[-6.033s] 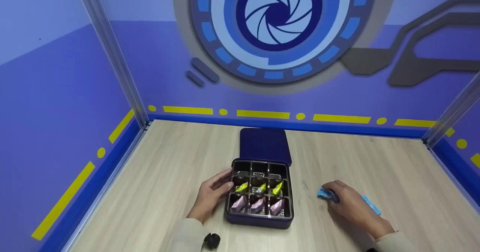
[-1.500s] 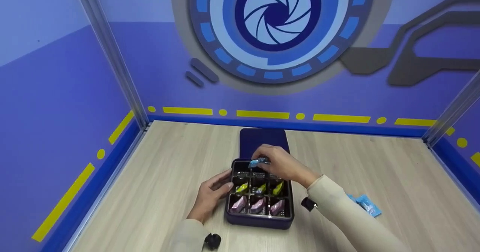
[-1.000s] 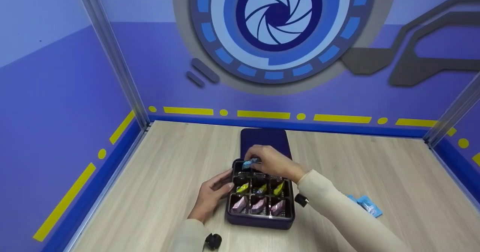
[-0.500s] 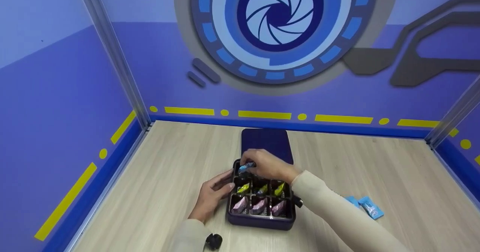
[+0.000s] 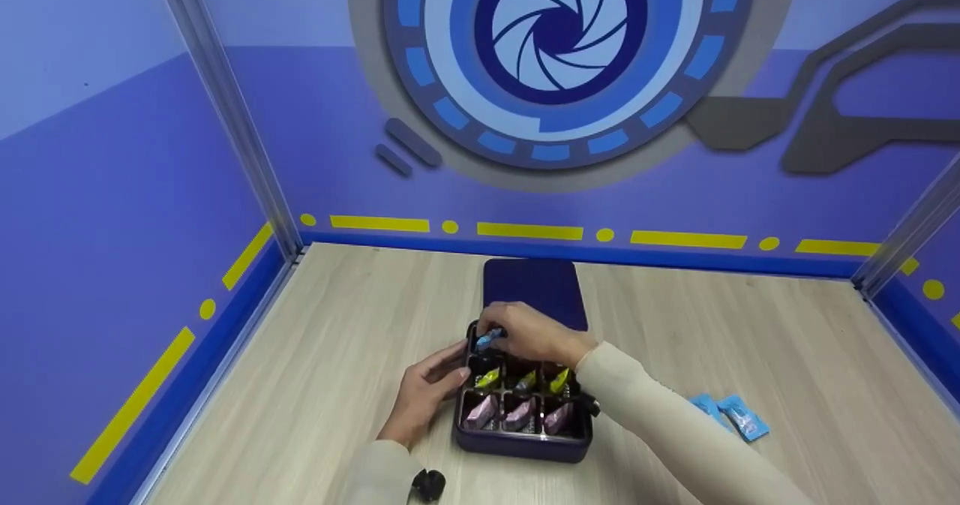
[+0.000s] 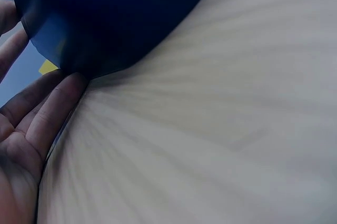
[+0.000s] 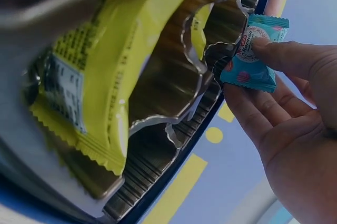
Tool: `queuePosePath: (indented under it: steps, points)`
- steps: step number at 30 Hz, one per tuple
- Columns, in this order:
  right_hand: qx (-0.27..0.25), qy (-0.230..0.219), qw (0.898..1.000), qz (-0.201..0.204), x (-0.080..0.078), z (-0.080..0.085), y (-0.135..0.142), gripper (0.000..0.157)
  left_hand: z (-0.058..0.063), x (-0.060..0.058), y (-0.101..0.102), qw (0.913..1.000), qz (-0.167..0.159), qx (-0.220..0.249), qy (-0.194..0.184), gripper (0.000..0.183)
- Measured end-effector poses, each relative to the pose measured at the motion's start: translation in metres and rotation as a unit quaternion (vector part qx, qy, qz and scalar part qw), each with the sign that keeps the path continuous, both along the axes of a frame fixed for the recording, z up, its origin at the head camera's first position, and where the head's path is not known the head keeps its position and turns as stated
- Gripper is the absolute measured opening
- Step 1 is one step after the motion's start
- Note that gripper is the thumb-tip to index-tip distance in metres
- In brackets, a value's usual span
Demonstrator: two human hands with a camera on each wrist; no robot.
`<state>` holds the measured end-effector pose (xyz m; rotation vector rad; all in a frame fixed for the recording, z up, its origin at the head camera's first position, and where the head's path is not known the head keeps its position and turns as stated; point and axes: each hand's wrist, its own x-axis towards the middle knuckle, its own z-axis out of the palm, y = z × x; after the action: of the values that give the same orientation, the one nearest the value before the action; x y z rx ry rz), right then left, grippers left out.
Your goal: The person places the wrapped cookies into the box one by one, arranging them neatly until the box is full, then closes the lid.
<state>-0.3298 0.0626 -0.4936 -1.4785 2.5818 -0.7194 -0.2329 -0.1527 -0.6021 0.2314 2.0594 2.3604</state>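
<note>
The navy box [image 5: 521,445] sits on the pale wood tabletop [image 5: 360,317], its near edge square to the person, with tabletop stretching away to its left as far as the side wall. The left hand [image 5: 424,392] rests against the box's left side, fingers extended along the wall and thumb at the rim, relaxed rather than clenched. To the right, the beige right sleeve [image 5: 667,415] slants across the tabletop, and two loose blue packets [image 5: 744,418] lie just beyond it.

Inside, a dark tray forms three rows of three compartments. Pink packets [image 5: 481,413] fill the near row, one apiece; yellow packets [image 5: 488,378] stand tilted in the middle row. At the far-left compartment, the right hand [image 5: 529,332] pinches a blue packet [image 7: 250,63] between thumb and fingers; whether it touches the bottom cannot be told. Its round white label appears to read "Macaron"; the yellow wrapper's dark print is too blurred to read.

Farther back, the navy lid [image 5: 531,287] lies flat behind the box, close to the back wall [image 5: 300,152].
</note>
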Motion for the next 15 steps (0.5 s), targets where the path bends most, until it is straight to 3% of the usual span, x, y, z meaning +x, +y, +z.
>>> queuePosePath:
  steps: [15]
  points:
    - [0.01,-0.004,1.0,0.001,-0.001,-0.0052,-0.0025,0.018,-0.0012,-0.0004,-0.001,1.0,-0.003,0.0,0.006,0.051]
